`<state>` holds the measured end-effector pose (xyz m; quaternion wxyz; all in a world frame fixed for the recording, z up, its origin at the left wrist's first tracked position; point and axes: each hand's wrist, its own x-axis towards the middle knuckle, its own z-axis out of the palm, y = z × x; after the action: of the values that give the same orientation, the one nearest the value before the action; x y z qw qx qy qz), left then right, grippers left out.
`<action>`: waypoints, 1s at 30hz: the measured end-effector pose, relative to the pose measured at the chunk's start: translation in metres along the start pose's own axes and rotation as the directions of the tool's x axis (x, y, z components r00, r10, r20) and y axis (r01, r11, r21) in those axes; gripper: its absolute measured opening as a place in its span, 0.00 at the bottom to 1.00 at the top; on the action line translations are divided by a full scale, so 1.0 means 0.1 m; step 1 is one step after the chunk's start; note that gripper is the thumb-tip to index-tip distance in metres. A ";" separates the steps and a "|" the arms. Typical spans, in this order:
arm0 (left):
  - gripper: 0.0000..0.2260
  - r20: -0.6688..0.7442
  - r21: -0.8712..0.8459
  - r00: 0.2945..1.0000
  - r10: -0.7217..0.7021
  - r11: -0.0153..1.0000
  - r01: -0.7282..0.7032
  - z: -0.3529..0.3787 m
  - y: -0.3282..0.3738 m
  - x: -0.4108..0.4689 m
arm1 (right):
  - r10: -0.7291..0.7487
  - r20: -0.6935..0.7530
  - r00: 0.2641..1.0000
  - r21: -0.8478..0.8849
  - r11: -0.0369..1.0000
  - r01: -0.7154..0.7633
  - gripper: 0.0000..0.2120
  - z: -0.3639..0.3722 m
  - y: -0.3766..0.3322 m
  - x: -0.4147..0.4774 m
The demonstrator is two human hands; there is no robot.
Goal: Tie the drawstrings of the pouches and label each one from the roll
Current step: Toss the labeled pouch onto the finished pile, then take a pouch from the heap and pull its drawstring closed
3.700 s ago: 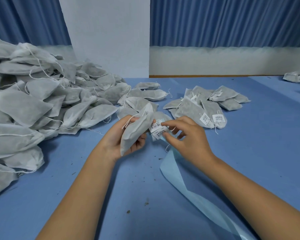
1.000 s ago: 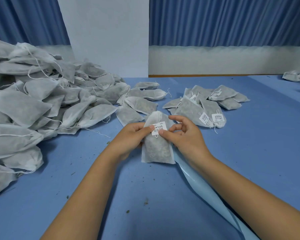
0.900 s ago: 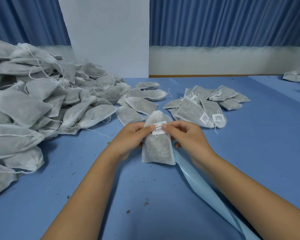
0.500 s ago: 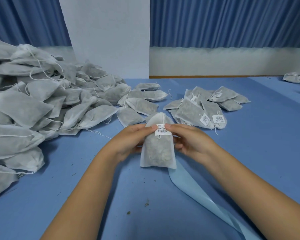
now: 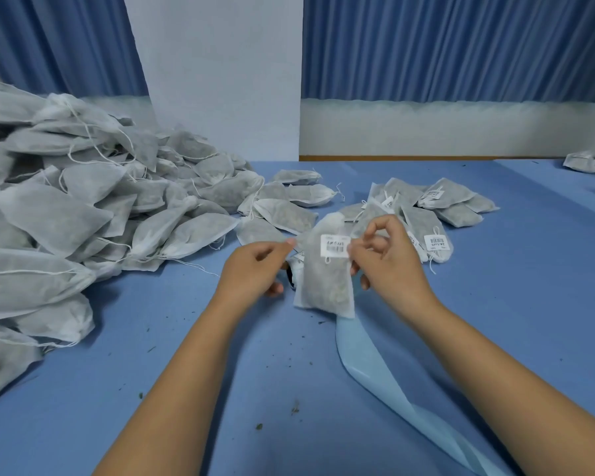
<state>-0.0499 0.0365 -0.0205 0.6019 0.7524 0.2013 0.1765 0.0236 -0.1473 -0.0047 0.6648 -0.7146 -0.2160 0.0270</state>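
Pouch (image 5: 327,283), one label (image 5: 335,245), pinched by right fingers (image 5: 358,250)

- right hand (image 5: 389,266) pinches the pouch (image 5: 325,286) at its upper right edge, beside the white barcode label (image 5: 335,245); pouch upright.
- left hand (image 5: 251,269): fingers curled at the pouch's upper left edge; grip not discernible.
- light blue liner strip (image 5: 361,359) trails near-right across the blue table (image 5: 186,372).
- large pouch pile (image 5: 83,214) left; labelled pouches (image 5: 426,214) far right.
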 end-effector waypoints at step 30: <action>0.04 -0.381 0.464 0.851 0.361 0.871 -0.161 -0.16 -0.29 0.27 | 0.050 -0.020 0.999 -0.035 0.998 -0.051 0.12 0.04 0.21 0.11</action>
<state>-0.0376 0.0691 -0.0446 0.3332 0.8205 0.2629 0.3830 0.0382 -0.1399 -0.0226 0.6533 -0.7316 -0.1920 0.0330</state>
